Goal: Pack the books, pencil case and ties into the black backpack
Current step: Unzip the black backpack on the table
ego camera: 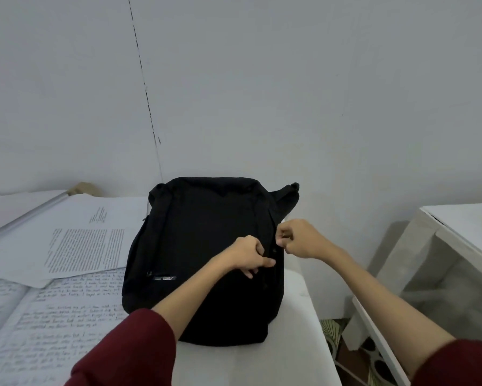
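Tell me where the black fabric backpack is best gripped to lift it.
Probably the loop at the top of the black fabric backpack, coming from the far wall side. The bag lies flat, front up, so the body offers no pinch. Both the left hand and right hand grip its right edge.

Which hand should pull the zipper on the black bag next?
Probably the right hand: its fingertips pinch at the zipper line on the black backpack's right edge. The left hand grips the fabric beside it, steadying the bag.
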Demonstrator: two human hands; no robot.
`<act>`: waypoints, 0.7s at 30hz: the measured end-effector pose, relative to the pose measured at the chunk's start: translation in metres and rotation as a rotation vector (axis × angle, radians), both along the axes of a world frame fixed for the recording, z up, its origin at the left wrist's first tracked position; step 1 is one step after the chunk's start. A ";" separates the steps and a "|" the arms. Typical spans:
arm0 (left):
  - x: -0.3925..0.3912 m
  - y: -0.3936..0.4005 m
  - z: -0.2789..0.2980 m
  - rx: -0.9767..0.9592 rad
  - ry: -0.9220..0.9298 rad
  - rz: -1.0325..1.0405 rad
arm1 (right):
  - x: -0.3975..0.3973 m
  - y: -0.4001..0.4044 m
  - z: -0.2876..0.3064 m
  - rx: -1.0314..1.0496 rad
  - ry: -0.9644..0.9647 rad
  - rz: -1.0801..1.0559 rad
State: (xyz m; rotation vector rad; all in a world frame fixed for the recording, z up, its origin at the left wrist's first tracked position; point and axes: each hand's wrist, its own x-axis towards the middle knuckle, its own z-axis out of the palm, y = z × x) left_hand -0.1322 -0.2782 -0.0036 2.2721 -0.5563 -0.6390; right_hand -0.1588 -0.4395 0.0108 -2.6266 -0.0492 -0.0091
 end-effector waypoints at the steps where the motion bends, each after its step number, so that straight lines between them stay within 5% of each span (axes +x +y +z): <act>1: 0.002 0.001 -0.003 -0.030 0.018 0.014 | 0.003 -0.002 -0.002 -0.015 0.001 -0.009; 13: 0.021 0.059 0.065 -0.233 -0.068 -0.127 | 0.093 -0.005 -0.001 -0.169 -0.231 -0.374; 21: 0.039 0.055 0.047 -0.224 0.030 -0.050 | 0.117 0.005 -0.004 -0.028 -0.152 -0.306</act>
